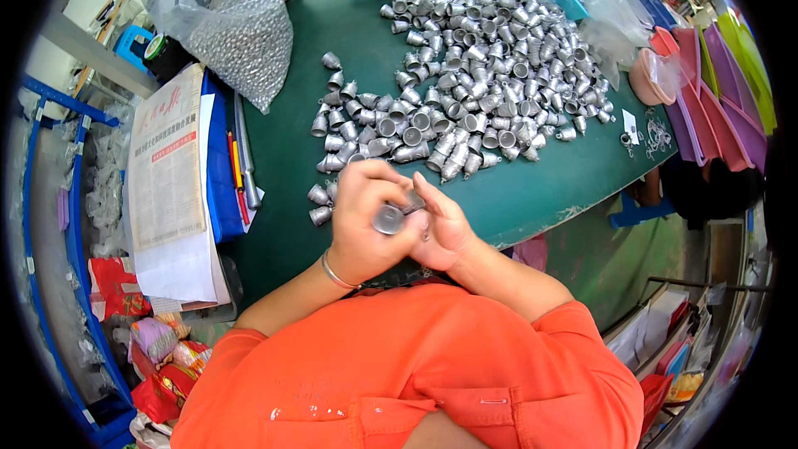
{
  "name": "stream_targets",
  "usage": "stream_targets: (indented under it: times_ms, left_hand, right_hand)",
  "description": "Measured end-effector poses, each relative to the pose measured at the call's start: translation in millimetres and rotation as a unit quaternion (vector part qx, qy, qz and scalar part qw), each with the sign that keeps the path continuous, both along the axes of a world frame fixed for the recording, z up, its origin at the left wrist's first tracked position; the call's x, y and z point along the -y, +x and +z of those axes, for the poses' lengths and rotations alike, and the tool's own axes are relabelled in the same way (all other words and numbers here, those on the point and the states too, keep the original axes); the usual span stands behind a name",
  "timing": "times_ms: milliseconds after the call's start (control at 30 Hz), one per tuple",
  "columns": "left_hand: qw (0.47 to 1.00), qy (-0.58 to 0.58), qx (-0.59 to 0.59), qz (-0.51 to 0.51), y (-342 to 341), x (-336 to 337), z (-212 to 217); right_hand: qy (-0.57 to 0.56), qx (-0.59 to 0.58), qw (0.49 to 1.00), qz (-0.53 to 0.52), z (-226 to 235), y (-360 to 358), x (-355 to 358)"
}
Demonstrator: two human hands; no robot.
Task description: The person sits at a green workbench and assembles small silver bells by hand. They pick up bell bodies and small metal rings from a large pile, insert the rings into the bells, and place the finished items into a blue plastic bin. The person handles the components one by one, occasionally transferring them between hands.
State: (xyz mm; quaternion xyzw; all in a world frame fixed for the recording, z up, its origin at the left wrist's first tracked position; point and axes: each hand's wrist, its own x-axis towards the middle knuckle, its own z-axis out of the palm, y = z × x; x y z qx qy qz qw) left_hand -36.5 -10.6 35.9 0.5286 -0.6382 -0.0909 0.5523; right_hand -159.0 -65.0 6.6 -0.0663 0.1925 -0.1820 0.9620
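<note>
Close to my body, at the table's near edge, my two hands meet. My left hand (pixel 363 214) is closed around a round-ended grey metal piece (pixel 388 219), whose circular end faces up toward me. Against it, my right hand (pixel 449 229) is turned partly palm up, its fingers bent in; a bit of grey metal (pixel 413 200) shows between the hands. What the right fingers grip is mostly hidden. Just beyond lies a big spread of small silvery bell-shaped metal cups (pixel 474 58), several of them right beside my left fingers.
A clear plastic bag of small silvery beads (pixel 241 37) stands at the back left. Nearer are a newspaper (pixel 170 166), pens (pixel 236 170) and a tapered metal rod (pixel 246 145). Tiny ring-like parts (pixel 657 135) lie at right, near a pink tub (pixel 648 79) and coloured bins (pixel 706 108).
</note>
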Motion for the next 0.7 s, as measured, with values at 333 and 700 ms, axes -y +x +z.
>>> stream_targets:
  times_ms: [333,700]
  left_hand:
    - [0.999,0.012,0.031,-0.012,-8.4,-3.8,-4.8]
    - [0.984,0.066,-0.163,-0.006,5.1,-16.1,-23.8]
  right_hand:
    - [0.122,0.155,0.971,-0.132,-12.5,-67.7,-3.2]
    - [0.066,-0.196,0.888,-0.410,-100.3,-257.2,-6.4]
